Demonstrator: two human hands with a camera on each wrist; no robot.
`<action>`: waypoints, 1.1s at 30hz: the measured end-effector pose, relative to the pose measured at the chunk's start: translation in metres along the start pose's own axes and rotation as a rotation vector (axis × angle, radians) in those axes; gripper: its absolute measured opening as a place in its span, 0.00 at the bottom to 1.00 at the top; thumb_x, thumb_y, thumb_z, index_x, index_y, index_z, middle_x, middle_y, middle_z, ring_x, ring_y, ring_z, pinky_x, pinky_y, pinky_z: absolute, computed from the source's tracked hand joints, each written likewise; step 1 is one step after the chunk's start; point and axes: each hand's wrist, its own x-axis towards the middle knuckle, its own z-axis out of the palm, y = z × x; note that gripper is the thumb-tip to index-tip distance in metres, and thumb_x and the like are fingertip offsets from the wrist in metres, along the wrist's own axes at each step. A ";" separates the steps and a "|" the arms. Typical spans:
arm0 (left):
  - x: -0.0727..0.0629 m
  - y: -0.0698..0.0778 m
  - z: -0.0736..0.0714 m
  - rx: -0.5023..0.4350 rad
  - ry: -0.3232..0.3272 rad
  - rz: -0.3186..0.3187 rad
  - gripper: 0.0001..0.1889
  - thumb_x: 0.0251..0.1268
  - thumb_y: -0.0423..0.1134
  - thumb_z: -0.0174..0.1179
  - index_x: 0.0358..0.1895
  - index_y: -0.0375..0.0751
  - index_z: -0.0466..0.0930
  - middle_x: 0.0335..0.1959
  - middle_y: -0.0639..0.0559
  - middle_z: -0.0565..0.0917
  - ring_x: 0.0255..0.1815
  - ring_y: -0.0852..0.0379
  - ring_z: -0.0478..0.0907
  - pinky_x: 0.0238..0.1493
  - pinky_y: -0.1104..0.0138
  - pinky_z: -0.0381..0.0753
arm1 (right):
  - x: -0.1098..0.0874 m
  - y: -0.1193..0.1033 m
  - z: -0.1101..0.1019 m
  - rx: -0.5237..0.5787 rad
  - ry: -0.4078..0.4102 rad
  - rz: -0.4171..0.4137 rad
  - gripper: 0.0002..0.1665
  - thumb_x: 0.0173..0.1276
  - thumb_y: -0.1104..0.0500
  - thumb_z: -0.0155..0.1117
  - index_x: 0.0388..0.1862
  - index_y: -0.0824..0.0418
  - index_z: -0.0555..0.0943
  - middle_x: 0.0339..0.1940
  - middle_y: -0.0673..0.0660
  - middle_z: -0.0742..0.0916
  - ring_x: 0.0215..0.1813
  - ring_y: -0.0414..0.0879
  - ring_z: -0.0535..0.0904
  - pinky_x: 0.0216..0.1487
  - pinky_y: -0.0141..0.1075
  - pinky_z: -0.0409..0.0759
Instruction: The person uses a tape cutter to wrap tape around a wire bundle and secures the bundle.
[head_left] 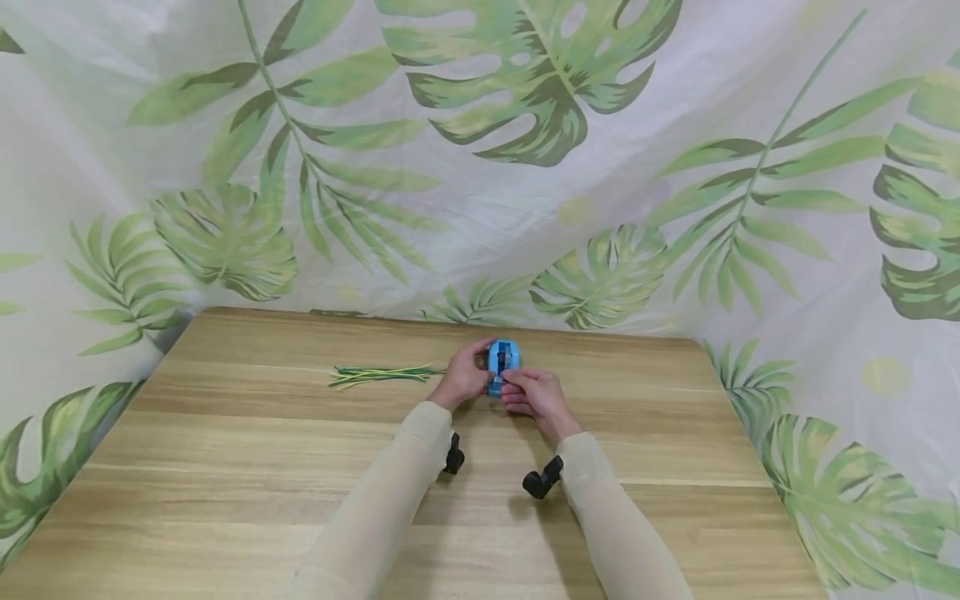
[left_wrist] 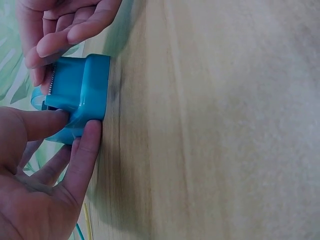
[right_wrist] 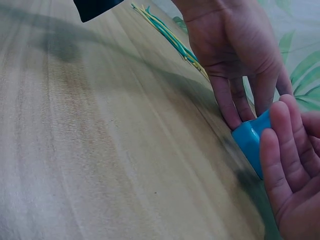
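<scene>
Far edge: here is the blue tape dispenser, close to the far edge of the table, with leaf-printed cloth hanging just beyond.
Left grip: the left hand is clamped on the dispenser, thumb on one side and fingers braced low along the other.
Right grip: the right hand comes in from the right, fingertips at the toothed cutting edge; whether they pinch a bit of tape, I cannot tell.
Side room: wood spreads wide to the right of the right hand before the right edge, and a broad stretch runs down the near side past both pale sleeves.
Strands: green and yellow, loosely bunched, these thin strands lie left of the left hand, well in from the left edge.
Lettering: any print on the dispenser is too small or too covered to read.
Head view: the dispenser's dark hollow shows from above, plus a black wrist camera by the right sleeve.
Left wrist view: here come the teeth, in sharp profile.
Right wrist view: fingers hide much of the dispenser, leaving one blue side showing.
</scene>
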 end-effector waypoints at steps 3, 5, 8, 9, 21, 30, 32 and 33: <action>0.000 0.000 0.000 0.014 0.004 0.007 0.38 0.59 0.17 0.60 0.74 0.46 0.68 0.67 0.39 0.74 0.45 0.48 0.80 0.34 0.66 0.82 | 0.000 0.001 0.000 -0.001 0.002 -0.008 0.17 0.71 0.61 0.66 0.52 0.72 0.83 0.25 0.55 0.88 0.27 0.43 0.85 0.32 0.36 0.85; 0.000 0.001 0.001 0.022 0.005 0.012 0.38 0.59 0.17 0.60 0.74 0.45 0.69 0.67 0.39 0.74 0.44 0.49 0.80 0.35 0.66 0.82 | 0.000 0.001 -0.001 -0.001 0.000 -0.018 0.18 0.71 0.61 0.67 0.53 0.73 0.83 0.24 0.55 0.88 0.27 0.43 0.85 0.33 0.36 0.85; 0.001 0.002 0.001 0.024 0.006 0.016 0.38 0.59 0.17 0.60 0.74 0.45 0.69 0.67 0.39 0.74 0.43 0.49 0.80 0.34 0.66 0.82 | 0.000 0.000 -0.002 0.001 0.000 -0.017 0.18 0.71 0.61 0.67 0.53 0.73 0.83 0.24 0.55 0.88 0.26 0.43 0.85 0.32 0.36 0.85; 0.001 0.002 0.001 0.021 0.005 0.017 0.38 0.59 0.17 0.60 0.74 0.45 0.69 0.67 0.39 0.74 0.43 0.48 0.80 0.34 0.66 0.82 | 0.000 -0.001 -0.002 0.001 0.000 -0.016 0.18 0.71 0.61 0.67 0.53 0.73 0.83 0.24 0.55 0.88 0.26 0.43 0.85 0.32 0.36 0.85; -0.002 0.002 0.001 0.013 0.003 0.021 0.38 0.60 0.16 0.57 0.75 0.43 0.67 0.68 0.38 0.73 0.51 0.44 0.80 0.34 0.65 0.83 | -0.006 -0.006 -0.003 -0.038 -0.057 -0.023 0.18 0.72 0.58 0.66 0.53 0.72 0.83 0.27 0.55 0.88 0.28 0.42 0.84 0.34 0.37 0.85; -0.002 0.001 0.001 0.016 0.018 0.048 0.37 0.57 0.16 0.58 0.73 0.40 0.68 0.66 0.36 0.75 0.50 0.44 0.81 0.37 0.64 0.84 | -0.009 -0.005 -0.003 -0.048 -0.061 -0.015 0.16 0.73 0.59 0.65 0.51 0.70 0.83 0.32 0.57 0.89 0.31 0.44 0.85 0.34 0.37 0.85; -0.002 0.001 0.001 0.012 0.016 0.049 0.37 0.58 0.16 0.58 0.73 0.40 0.68 0.66 0.36 0.75 0.51 0.43 0.81 0.38 0.63 0.84 | -0.010 -0.005 -0.003 -0.050 -0.060 -0.011 0.15 0.73 0.60 0.65 0.51 0.70 0.84 0.33 0.58 0.89 0.32 0.44 0.86 0.34 0.37 0.85; -0.002 0.001 0.001 0.009 0.014 0.049 0.37 0.58 0.16 0.58 0.73 0.40 0.68 0.66 0.36 0.74 0.52 0.43 0.81 0.39 0.63 0.84 | -0.010 -0.004 -0.003 -0.052 -0.059 -0.011 0.14 0.73 0.60 0.64 0.50 0.69 0.84 0.34 0.58 0.89 0.32 0.45 0.86 0.34 0.37 0.85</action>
